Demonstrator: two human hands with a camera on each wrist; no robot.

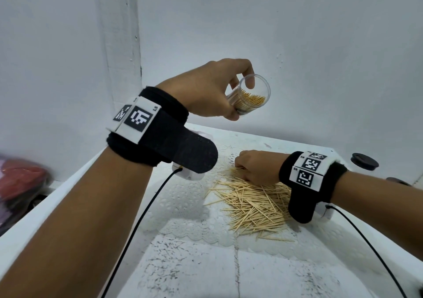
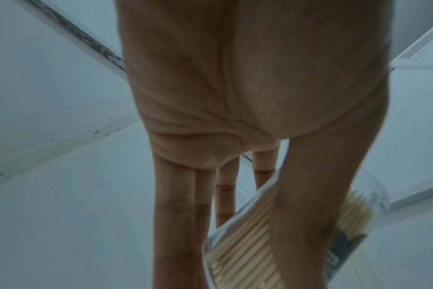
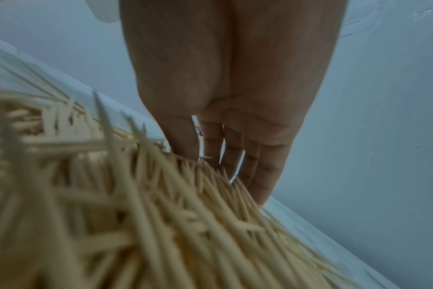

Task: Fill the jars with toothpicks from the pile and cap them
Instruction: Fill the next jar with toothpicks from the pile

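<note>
Left hand (image 1: 206,92) up at 12 o'clock, wrapped round tilted, part-filled jar (image 1: 249,96). Right hand (image 1: 258,167) down on toothpick pile (image 1: 254,204), fingers curled; pinch itself hidden. Risk: more tilt, sticks sliding out; loose pinch, scattering short of 1 narrow mouth.

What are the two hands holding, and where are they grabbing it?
The left hand grips a clear jar of toothpicks around its side wall. The right hand pinches toothpicks at the far edge of the toothpick pile.
</note>
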